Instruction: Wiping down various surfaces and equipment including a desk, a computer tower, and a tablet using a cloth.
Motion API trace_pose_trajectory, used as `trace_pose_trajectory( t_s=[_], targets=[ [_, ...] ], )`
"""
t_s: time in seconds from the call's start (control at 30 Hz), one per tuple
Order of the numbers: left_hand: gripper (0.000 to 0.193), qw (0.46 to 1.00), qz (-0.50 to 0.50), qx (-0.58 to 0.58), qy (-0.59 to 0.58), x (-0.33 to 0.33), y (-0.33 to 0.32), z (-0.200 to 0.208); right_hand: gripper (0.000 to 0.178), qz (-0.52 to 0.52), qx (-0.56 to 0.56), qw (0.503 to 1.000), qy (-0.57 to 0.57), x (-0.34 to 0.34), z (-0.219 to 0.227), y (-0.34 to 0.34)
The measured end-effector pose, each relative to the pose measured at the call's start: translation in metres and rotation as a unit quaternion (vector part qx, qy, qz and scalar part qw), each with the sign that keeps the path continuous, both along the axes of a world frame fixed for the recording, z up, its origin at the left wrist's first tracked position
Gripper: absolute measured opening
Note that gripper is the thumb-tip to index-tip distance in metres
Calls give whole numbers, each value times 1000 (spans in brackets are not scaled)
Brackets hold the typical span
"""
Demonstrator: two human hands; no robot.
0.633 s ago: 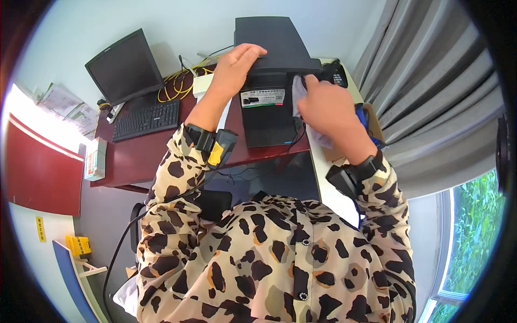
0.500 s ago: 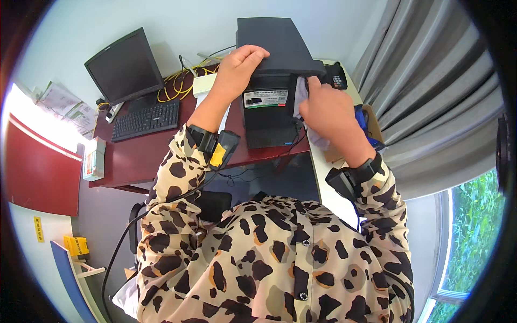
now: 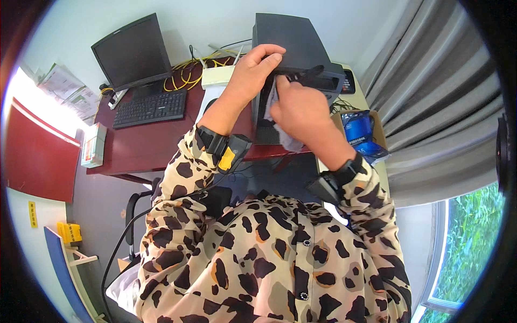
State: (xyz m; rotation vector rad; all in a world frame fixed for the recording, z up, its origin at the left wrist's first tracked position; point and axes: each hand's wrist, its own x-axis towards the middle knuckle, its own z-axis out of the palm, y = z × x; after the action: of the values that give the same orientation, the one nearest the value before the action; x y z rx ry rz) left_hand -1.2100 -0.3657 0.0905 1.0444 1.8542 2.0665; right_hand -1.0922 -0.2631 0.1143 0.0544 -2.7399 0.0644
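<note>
a dark reddish tabletop (image 3: 145,153) is being taken up at its left part by a black monitor (image 3: 132,54) with a dark screen, and a black keyboard (image 3: 151,107) is lying just in front of it. yellow cables (image 3: 196,72) are lying tangled behind the keyboard, near the wall. a small box (image 3: 94,144) is resting at the tabletop's left edge. papers (image 3: 67,91) are being kept to the far left. a cardboard box with blue packets (image 3: 361,132) is standing to the right, beside grey curtains (image 3: 431,107). green foliage (image 3: 474,242) is being shown through a window at lower right. a red panel (image 3: 35,156) is standing on the left.
</note>
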Motion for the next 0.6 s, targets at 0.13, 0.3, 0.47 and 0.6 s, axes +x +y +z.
trace_pose_trajectory(
  t_s=[0.13, 0.3, 0.47, 0.6],
  targets=[
    [28, 996, 71, 53, -12, 24, -29, -11, 32, 242, -148, 956, -71, 25, 6, 22],
    [50, 999, -6, 9, -42, 85, -73, -49, 41, 182, -248, 948, -80, 51, -6, -3],
    [75, 975, -95, 44, -198, 117, -91, -77, 42, 249, -345, 904, -51, 31, -14, -24],
    [63, 987, 133, 56, -77, 91, -101, -47, 35, 166, -336, 927, -6, 28, 40, -1]
  ],
)
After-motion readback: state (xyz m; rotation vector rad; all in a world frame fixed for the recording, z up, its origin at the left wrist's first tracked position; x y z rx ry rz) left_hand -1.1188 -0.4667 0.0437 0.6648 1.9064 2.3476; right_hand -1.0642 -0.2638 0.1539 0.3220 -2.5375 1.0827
